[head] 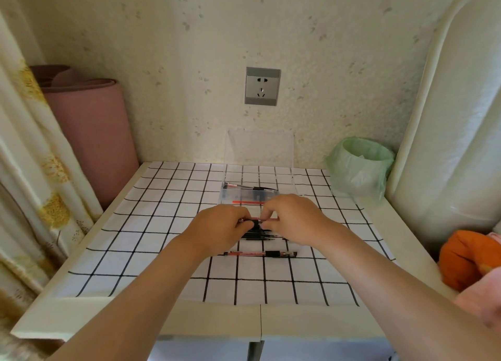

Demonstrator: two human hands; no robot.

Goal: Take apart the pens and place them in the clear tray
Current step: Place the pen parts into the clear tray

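**Two hands grip one pen over a gridded desk**

Two bare hands meet at the centre of the desk (393,225). The left hand (219,226) and right hand (291,219) each curl their fingers round opposite ends of a slim pen (256,220), which lies crosswise with a black rubbery grip at its middle. The fingers hide the ends, so it may already be coming apart.

At twelve o'clock from the pen, just beyond the knuckles, stands the clear tray (260,146). It is glossy hard plastic with square corners and holds a few thin pen pieces. Directly beneath the hands lies a loose heap of dark parts (257,234). At six o'clock rests a whole pen (260,254) with a see-through reddish barrel.

The white cloth (162,225), ruled in black squares, looks smooth. Round parts would likely roll on it, and a sudden pull could fling small inner pieces out. A dropped wrist could scatter the heap.
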